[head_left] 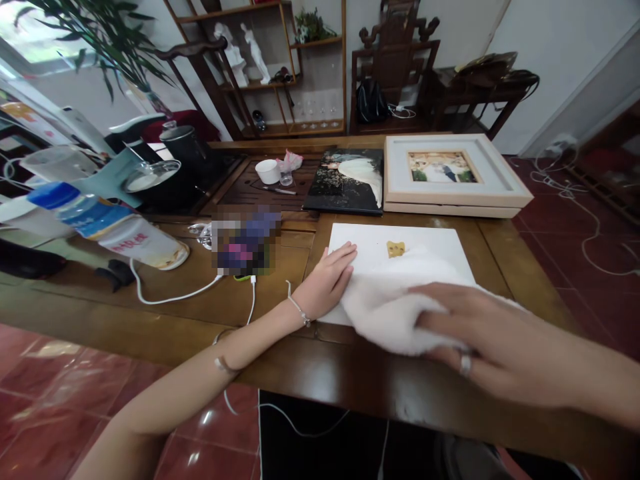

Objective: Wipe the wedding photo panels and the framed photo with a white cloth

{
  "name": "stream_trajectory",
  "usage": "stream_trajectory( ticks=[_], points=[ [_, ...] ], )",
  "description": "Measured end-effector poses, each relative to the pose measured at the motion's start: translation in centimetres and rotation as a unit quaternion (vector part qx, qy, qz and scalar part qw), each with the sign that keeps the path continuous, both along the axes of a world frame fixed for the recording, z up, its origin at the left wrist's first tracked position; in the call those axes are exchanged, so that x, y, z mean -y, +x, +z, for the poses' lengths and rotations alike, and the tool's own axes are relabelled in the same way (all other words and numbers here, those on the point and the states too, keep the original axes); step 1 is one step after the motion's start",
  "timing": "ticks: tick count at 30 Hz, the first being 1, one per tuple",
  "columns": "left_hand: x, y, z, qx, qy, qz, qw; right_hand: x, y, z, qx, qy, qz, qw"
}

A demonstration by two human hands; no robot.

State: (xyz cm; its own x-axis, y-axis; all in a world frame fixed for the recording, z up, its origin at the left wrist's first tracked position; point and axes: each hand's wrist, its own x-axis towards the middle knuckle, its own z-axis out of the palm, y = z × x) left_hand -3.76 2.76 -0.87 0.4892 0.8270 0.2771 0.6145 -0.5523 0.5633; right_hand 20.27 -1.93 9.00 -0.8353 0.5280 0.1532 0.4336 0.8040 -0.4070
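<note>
Wooden table [370, 373], white cloth [380, 310] on white board [355, 240]

From my remote view, the white cloth lies bunched over the board's near side, clasped in my blurred right hand [475, 327]. Right by its far folds sits a small yellow piece [395, 249]; a wide sweep could, I judge, drag it along. My left hand [327, 287] lies flat across the board's left edge, gripping nothing; if it eased off, the board might slip
</note>
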Motion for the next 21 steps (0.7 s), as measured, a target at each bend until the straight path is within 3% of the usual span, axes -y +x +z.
stream_trajectory(
  ticks=[3,8,11,15,18,21],
  points=[
    [0.0,-0.1,-0.2,-0.022,0.006,-0.007,1.0,-2.7,0.9,0.8,-0.025,-0.011,-0.054,0.998],
    [0.1,-0.1,-0.3,-0.021,0.015,-0.007,1.0,-6.4,0.2,0.4,-0.075,0.156,-0.201,0.964],
    [0.0,-0.1,-0.2,-0.018,0.017,-0.006,1.0,-7.9,-2.0,-1.3,-0.006,0.227,-0.135,0.964],
    [-0.2,-0.2,-0.1,0.004,0.043,-0.023,0.999,-8.5,-5.0,-3.9,0.075,0.225,0.01,0.971],
    [-0.2,-0.2,0.0,0.012,0.051,-0.032,0.998,-8.5,-5.4,-4.4,0.114,0.207,0.023,0.971],
    [-0.1,-0.2,0.2,-0.01,0.035,-0.023,0.999,-8.6,-4.0,-4.1,0.15,0.188,-0.003,0.971]
  ],
)
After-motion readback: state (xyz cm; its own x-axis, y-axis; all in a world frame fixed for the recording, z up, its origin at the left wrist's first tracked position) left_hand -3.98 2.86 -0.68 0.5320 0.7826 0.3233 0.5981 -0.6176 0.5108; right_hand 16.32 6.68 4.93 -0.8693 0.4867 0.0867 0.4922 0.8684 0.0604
